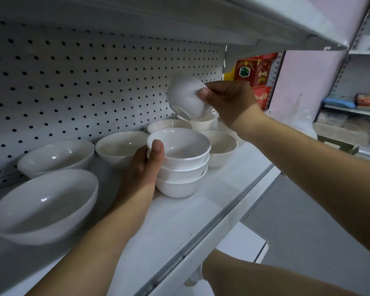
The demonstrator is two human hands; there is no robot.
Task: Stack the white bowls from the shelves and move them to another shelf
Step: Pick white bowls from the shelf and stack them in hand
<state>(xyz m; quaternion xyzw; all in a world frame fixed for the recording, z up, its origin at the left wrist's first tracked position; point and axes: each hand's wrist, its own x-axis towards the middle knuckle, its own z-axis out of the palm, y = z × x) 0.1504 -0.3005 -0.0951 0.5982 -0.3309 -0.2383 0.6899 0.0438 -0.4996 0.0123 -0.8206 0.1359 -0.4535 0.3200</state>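
My right hand (229,101) grips a tilted bowl (186,97), its foot pointing down and left, above and just right of the stack (179,167) of three on the shelf (201,210). My left hand (143,167) curls round the stack, thumb on the top rim. Writing on the red boxes (256,75) at far right is unreadable.

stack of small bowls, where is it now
Head view, centre: the stack of small bowls stands on the shelf, gripped by the left hand, below the tilted bowl in the right hand.
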